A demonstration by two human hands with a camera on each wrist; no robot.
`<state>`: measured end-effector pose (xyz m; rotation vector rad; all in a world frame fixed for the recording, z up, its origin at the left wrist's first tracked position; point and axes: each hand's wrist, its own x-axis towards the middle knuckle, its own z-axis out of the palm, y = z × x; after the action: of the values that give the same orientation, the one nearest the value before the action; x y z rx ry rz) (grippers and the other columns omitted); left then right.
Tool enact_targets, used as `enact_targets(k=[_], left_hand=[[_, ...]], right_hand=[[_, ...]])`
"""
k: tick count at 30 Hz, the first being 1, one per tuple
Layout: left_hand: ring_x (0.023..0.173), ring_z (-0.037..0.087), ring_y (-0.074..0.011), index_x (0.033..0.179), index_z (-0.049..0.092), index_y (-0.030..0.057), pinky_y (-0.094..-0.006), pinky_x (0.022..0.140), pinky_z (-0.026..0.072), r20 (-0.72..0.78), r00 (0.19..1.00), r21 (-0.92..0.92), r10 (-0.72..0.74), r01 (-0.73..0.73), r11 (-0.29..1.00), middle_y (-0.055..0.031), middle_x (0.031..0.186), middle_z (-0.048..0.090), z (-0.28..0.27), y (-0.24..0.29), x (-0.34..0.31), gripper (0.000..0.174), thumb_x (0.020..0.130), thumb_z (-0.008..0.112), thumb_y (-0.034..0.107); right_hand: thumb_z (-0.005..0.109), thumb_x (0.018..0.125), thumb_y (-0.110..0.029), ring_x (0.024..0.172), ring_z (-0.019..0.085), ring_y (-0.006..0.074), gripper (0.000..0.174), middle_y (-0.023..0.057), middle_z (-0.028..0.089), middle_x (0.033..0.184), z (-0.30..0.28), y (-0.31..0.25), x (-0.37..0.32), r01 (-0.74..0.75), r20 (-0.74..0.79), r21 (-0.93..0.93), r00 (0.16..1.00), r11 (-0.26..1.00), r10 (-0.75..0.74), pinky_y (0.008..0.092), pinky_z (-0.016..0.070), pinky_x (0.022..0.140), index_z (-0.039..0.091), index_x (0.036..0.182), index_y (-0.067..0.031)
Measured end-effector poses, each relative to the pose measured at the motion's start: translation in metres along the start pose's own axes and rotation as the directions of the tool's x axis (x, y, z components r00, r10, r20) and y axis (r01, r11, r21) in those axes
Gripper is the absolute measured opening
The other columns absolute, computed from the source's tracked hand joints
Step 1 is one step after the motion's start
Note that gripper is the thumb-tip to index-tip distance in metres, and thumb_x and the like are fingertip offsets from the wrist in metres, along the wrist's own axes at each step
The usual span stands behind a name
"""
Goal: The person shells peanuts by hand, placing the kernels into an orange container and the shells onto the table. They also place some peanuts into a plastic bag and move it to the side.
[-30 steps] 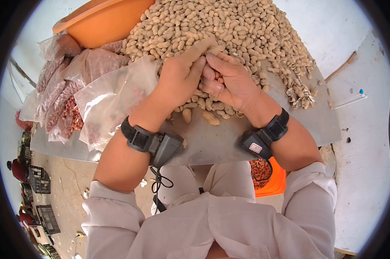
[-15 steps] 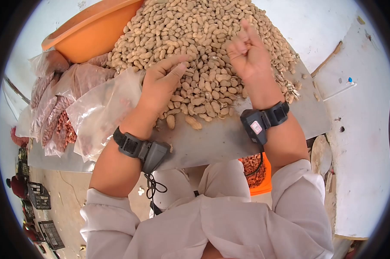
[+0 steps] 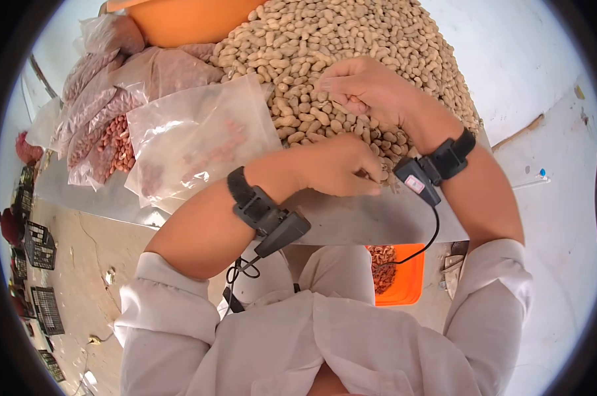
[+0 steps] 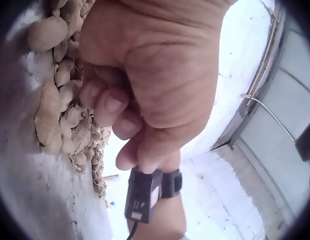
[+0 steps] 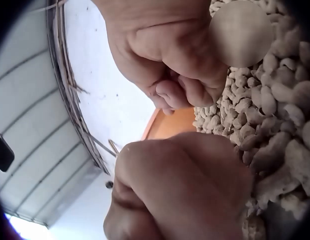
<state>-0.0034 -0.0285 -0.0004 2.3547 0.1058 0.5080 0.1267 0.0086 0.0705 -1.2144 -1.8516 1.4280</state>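
In the head view, the left hand (image 3: pixel 341 166) is just above the front of the peanut pile (image 3: pixel 378 39), fingers bent inward. The left wrist view shows its curled fingers (image 4: pixel 112 105); no held thing can be made out. Farther back and to the right, the right hand (image 3: pixel 371 89) hangs over the unshelled peanuts, fingers curled. In the right wrist view, the right hand (image 5: pixel 170 55) is bent in, with the left hand (image 5: pixel 177 190) below it and a gap between them. Whatever lies inside either palm is hidden.
Left of the pile lie a clear plastic bag (image 3: pixel 199 132) and filled bags (image 3: pixel 107 105) of reddish kernels. An orange basin (image 3: pixel 186 21) stands behind them. An orange container (image 3: pixel 404 280) of reddish pieces is below the table's front edge (image 3: pixel 351 231).
The hands met over the pile, then parted. Since then, the left hand has moved right and toward the body, and the right hand has swung inward to the left, its fingers curling.
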Motion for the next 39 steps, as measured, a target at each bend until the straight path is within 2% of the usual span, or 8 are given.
enact_targets(k=[4, 7, 13, 22, 28, 34, 37, 39], left_hand=[[0.062, 0.059, -0.0246, 0.08, 0.065, 0.0019, -0.0343, 0.06, 0.0452, -0.074, 0.988, 0.04, 0.138, -0.135, 0.99, -0.0102, 0.069, 0.062, 0.016, -0.007, 0.002, 0.01, 0.077, 0.061, 0.011], [0.069, 0.062, -0.0271, 0.081, 0.066, 0.0033, -0.035, 0.063, 0.0471, -0.014, 0.998, 0.075, -0.055, 0.056, 0.996, -0.0109, 0.075, 0.065, 0.012, 0.0, -0.002, 0.011, 0.077, 0.06, 0.012], [0.081, 0.062, -0.0269, 0.088, 0.067, 0.0055, -0.0354, 0.072, 0.0485, 0.037, 0.992, 0.167, -0.12, 0.112, 0.98, -0.0104, 0.087, 0.066, 0.013, -0.004, -0.002, 0.016, 0.077, 0.059, 0.013], [0.084, 0.062, -0.0261, 0.091, 0.066, 0.0093, -0.0354, 0.074, 0.0473, 0.11, 0.975, 0.212, -0.191, 0.165, 0.963, -0.0083, 0.089, 0.065, 0.011, 0.001, -0.004, 0.018, 0.078, 0.056, 0.017], [0.085, 0.062, -0.0241, 0.093, 0.065, 0.0099, -0.0342, 0.073, 0.0472, 0.095, 0.978, 0.226, -0.187, 0.162, 0.961, -0.0071, 0.089, 0.065, 0.013, -0.002, -0.004, 0.02, 0.078, 0.056, 0.019], [0.079, 0.063, -0.0245, 0.091, 0.066, 0.0086, -0.0339, 0.073, 0.0477, -0.003, 0.987, 0.165, -0.161, 0.159, 0.973, -0.0077, 0.084, 0.066, 0.008, 0.003, -0.009, 0.019, 0.08, 0.056, 0.021], [0.073, 0.061, -0.0302, 0.077, 0.066, 0.0059, -0.0381, 0.067, 0.0478, -0.18, 0.982, 0.032, -0.063, 0.07, 0.997, -0.0145, 0.073, 0.062, 0.009, 0.001, -0.009, 0.016, 0.073, 0.055, 0.016], [0.067, 0.06, -0.0277, 0.077, 0.066, 0.0039, -0.0371, 0.063, 0.047, -0.42, 0.894, -0.1, -0.157, 0.127, 0.987, -0.013, 0.071, 0.061, 0.003, 0.004, -0.006, 0.018, 0.077, 0.055, 0.018]], right_hand=[[0.059, 0.083, -0.013, 0.045, 0.038, 0.0067, 0.016, 0.0001, 0.049, 0.058, 0.016, -0.013, 0.033, -0.073, 0.096, -0.333, 0.989, 0.94, 0.111, 0.0206, 0.0273, 0.041, 0.064, 0.085, 0.0026], [0.06, 0.082, -0.013, 0.047, 0.04, 0.0079, 0.017, 0.0015, 0.051, 0.06, 0.038, -0.021, 0.052, -0.132, 0.15, -0.563, 0.955, 0.816, 0.257, 0.0225, 0.0301, 0.042, 0.065, 0.09, 0.0015], [0.055, 0.084, -0.012, 0.05, 0.043, 0.0085, 0.025, 0.0024, 0.05, 0.061, 0.052, -0.028, 0.069, -0.152, 0.252, -0.629, 0.888, 0.762, 0.385, 0.0243, 0.0334, 0.044, 0.062, 0.106, -0.0019], [0.053, 0.084, -0.009, 0.05, 0.042, 0.0072, 0.035, 0.0029, 0.052, 0.065, 0.081, -0.047, 0.081, -0.057, 0.206, -0.453, 0.964, 0.89, 0.167, 0.0201, 0.0326, 0.044, 0.055, 0.117, 0.0051], [0.057, 0.084, -0.012, 0.078, 0.057, 0.0114, 0.036, 0.0069, 0.06, 0.092, 0.091, -0.053, 0.096, -0.03, 0.179, -0.437, 0.977, 0.899, 0.119, 0.0233, 0.05, 0.067, 0.055, 0.117, 0.0027], [0.061, 0.083, -0.018, 0.094, 0.058, 0.0158, 0.037, 0.008, 0.059, 0.109, 0.088, -0.062, 0.099, 0.098, 0.259, -0.449, 0.966, 0.888, 0.024, 0.032, 0.0484, 0.085, 0.057, 0.116, -0.0003], [0.061, 0.083, -0.015, 0.095, 0.058, 0.0164, 0.034, 0.0081, 0.058, 0.113, 0.078, -0.083, 0.077, 0.143, 0.231, -0.45, 0.972, 0.882, -0.04, 0.0308, 0.048, 0.085, 0.059, 0.113, -0.0003], [0.057, 0.086, -0.016, 0.086, 0.062, 0.0239, 0.029, 0.0106, 0.062, 0.106, 0.059, -0.097, 0.058, 0.187, 0.167, -0.359, 0.977, 0.915, -0.134, 0.0341, 0.0505, 0.08, 0.06, 0.114, -0.0099]])
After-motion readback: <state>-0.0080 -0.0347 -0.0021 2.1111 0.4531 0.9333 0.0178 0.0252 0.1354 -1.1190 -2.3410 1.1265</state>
